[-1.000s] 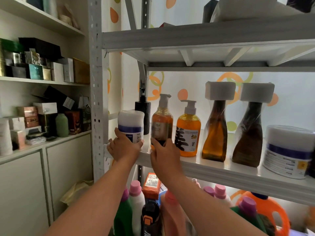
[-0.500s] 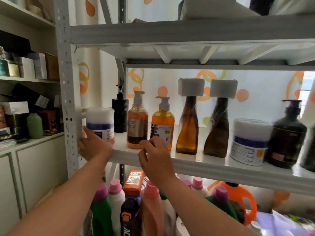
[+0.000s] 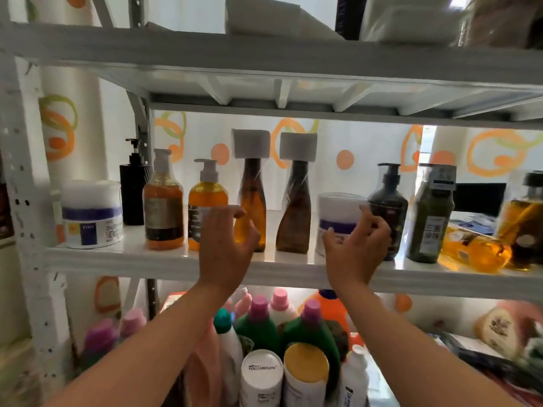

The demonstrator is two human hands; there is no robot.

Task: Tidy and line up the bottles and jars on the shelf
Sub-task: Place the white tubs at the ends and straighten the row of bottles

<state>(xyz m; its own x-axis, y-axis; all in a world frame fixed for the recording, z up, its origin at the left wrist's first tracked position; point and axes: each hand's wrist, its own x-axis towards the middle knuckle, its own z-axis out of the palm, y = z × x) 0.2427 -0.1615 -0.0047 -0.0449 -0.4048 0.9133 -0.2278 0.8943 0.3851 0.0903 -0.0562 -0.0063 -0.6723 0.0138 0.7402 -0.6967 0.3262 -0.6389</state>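
Bright daylight comes through the pale patterned backing [image 3: 367, 148] behind the shelf [image 3: 132, 257], strongest at centre right, where it washes out. The bottles are backlit: the orange pump bottle [image 3: 207, 201] glows, the black pump bottle [image 3: 133, 198] is nearly a silhouette. Glare lies on the shelf board at right. Motion blur softens everything, worst at the right edge and lower corners. The shelf's straight lines bow near the edges.
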